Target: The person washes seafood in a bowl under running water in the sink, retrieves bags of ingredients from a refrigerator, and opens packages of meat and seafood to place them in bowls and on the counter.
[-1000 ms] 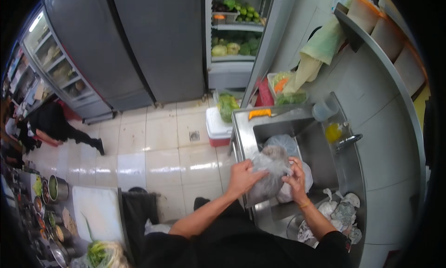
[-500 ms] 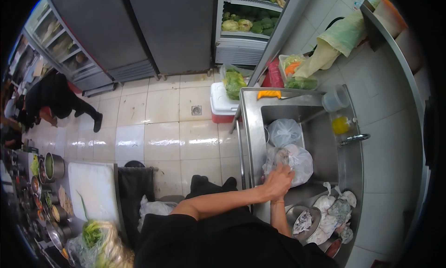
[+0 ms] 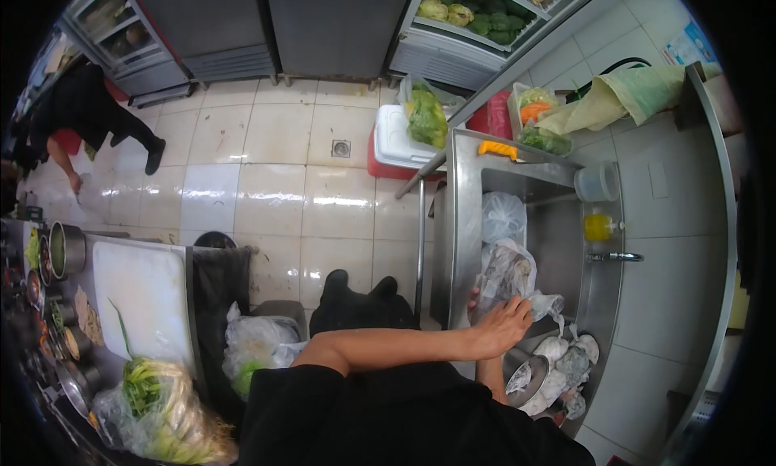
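- One clear plastic bag (image 3: 509,274) is lying within the steel sink's (image 3: 559,223) outline, near a second bag (image 3: 503,214); the view is not settling whether it is touching the basin floor.
- Reaching across, the left grip (image 3: 508,327) is pinching the plastic, a loose end trailing beyond it.
- Mostly hiding under the left forearm (image 3: 412,345), the right grip (image 3: 474,294) is showing only fingertips; whether it is spreading or closing, one cannot tell.
- Good handling is probably calling for supporting the weight from below, easing thin film without tearing.
- Pale bundles (image 3: 575,362) are sitting nearby, so holding the loose end clear is seeming prudent.
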Motion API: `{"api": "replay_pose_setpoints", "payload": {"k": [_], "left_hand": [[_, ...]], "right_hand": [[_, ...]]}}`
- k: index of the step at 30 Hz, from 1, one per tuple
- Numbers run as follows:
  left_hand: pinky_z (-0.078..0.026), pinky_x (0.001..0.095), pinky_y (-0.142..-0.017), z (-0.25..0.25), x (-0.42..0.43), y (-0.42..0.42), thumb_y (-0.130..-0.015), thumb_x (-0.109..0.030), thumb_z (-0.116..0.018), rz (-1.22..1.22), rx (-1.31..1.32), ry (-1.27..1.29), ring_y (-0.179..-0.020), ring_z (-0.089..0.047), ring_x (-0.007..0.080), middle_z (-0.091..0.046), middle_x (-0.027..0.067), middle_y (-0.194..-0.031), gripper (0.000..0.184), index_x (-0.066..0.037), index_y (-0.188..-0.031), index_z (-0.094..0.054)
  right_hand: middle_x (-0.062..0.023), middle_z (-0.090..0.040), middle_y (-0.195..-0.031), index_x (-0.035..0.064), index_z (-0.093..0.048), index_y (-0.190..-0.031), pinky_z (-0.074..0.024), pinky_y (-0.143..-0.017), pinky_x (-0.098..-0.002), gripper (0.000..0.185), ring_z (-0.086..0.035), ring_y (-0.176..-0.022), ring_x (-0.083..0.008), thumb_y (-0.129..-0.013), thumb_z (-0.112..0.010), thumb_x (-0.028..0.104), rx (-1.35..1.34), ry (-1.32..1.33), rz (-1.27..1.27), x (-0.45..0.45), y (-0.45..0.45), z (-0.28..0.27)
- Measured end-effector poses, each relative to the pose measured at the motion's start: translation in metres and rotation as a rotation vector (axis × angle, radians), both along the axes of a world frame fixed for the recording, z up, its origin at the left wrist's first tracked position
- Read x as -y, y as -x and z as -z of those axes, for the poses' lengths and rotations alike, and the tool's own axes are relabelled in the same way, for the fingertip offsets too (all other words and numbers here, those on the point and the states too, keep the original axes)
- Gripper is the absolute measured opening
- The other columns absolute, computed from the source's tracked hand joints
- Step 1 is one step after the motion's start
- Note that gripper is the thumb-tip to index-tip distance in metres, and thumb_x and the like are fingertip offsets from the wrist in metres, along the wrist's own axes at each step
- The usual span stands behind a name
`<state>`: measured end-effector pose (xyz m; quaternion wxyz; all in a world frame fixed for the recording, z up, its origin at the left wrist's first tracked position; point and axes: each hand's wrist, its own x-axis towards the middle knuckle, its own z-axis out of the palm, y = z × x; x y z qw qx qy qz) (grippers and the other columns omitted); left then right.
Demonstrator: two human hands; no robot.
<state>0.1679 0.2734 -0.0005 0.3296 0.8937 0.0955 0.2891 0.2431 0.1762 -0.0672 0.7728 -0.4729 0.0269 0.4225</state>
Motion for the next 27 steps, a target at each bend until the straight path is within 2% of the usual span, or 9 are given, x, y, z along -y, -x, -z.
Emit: {"api": "replay_pose_setpoints", "payload": {"k": [4,7,10,13,16,19,22,25,27], "left_hand": [[-0.044,0.0324,-0.077,-0.014,-0.016,0.020,-0.070,-0.013,-0.057,0.004,0.038,-0.047,-0.096,-0.044,0.0290,-0.047,0.0156,-0.100,0.033,0.007,-0.095,-0.059],[-0.041,0.0339,-0.080,-0.028,-0.030,0.042,-0.071,-0.013,-0.056,-0.011,0.122,-0.253,-0.096,-0.044,0.0287,-0.048,0.0177,-0.104,0.035,0.007,-0.099,-0.057],[-0.041,0.0309,-0.081,-0.036,-0.041,0.047,-0.068,-0.011,-0.059,0.075,0.077,-0.045,-0.093,-0.044,0.0292,-0.047,0.0184,-0.111,0.041,0.007,-0.105,-0.054],[-0.040,0.0311,-0.083,-0.048,-0.053,0.060,-0.064,-0.009,-0.061,0.117,0.061,-0.190,-0.098,-0.045,0.0292,-0.047,0.0189,-0.112,0.044,0.006,-0.105,-0.054],[-0.043,0.0340,-0.082,-0.038,-0.051,0.060,-0.065,-0.009,-0.065,0.251,0.084,-0.221,-0.101,-0.045,0.0300,-0.047,0.0189,-0.110,0.048,0.004,-0.109,-0.053],[-0.046,0.0367,-0.079,-0.029,-0.053,0.058,-0.069,-0.011,-0.069,0.229,0.364,0.386,-0.101,-0.049,0.0320,-0.048,0.0193,-0.109,0.048,0.002,-0.111,-0.051],[-0.048,0.0378,-0.078,-0.049,-0.078,0.047,-0.075,-0.013,-0.070,-0.257,0.230,0.670,-0.100,-0.053,0.0302,-0.050,0.0183,-0.109,0.047,0.001,-0.115,-0.050],[-0.050,0.0355,-0.080,-0.028,-0.103,0.033,-0.076,-0.013,-0.071,-0.055,-0.268,1.368,-0.099,-0.057,0.0242,-0.055,0.0162,-0.110,0.050,0.004,-0.118,-0.049],[-0.051,0.0346,-0.080,0.001,-0.114,0.030,-0.075,-0.012,-0.071,0.017,-0.185,1.446,-0.095,-0.059,0.0222,-0.058,0.0150,-0.108,0.052,0.005,-0.120,-0.049]], "right_hand": [[-0.0058,-0.055,-0.116,0.0066,-0.050,-0.123,-0.0420,-0.090,-0.0323,0.043,-0.052,-0.105,-0.0186,-0.086,-0.059,0.027,0.031,0.023,0.011,-0.001,0.012,-0.007],[-0.0058,-0.056,-0.116,0.0063,-0.050,-0.123,-0.0424,-0.089,-0.0318,0.043,-0.053,-0.104,-0.0181,-0.086,-0.059,0.026,0.065,0.032,0.024,-0.007,0.021,-0.012],[-0.0058,-0.056,-0.115,0.0060,-0.050,-0.123,-0.0428,-0.088,-0.0313,0.043,-0.053,-0.102,-0.0175,-0.086,-0.060,0.025,0.108,0.031,0.044,-0.019,0.025,-0.016],[-0.0057,-0.056,-0.114,0.0056,-0.050,-0.124,-0.0431,-0.088,-0.0308,0.043,-0.054,-0.101,-0.0169,-0.086,-0.060,0.024,0.154,0.035,0.048,-0.032,0.025,-0.020],[-0.0057,-0.057,-0.113,0.0053,-0.050,-0.124,-0.0435,-0.087,-0.0304,0.043,-0.054,-0.100,-0.0164,-0.086,-0.060,0.023,0.219,0.048,0.039,-0.048,0.021,-0.023],[-0.0057,-0.057,-0.113,0.0050,-0.050,-0.124,-0.0439,-0.086,-0.0299,0.043,-0.055,-0.099,-0.0158,-0.086,-0.061,0.022,0.317,0.082,0.013,-0.063,0.009,-0.029],[-0.0056,-0.057,-0.112,0.0047,-0.050,-0.124,-0.0443,-0.085,-0.0294,0.043,-0.055,-0.098,-0.0152,-0.086,-0.061,0.020,0.466,0.147,-0.044,-0.073,-0.007,-0.031],[-0.0056,-0.058,-0.111,0.0043,-0.050,-0.125,-0.0447,-0.085,-0.0289,0.043,-0.055,-0.097,-0.0146,-0.086,-0.062,0.019,0.598,0.189,-0.113,-0.074,-0.015,-0.034],[-0.0056,-0.058,-0.111,0.0041,-0.049,-0.125,-0.0449,-0.084,-0.0286,0.043,-0.056,-0.096,-0.0143,-0.086,-0.062,0.019,0.603,0.193,-0.154,-0.077,-0.014,-0.052]]}}
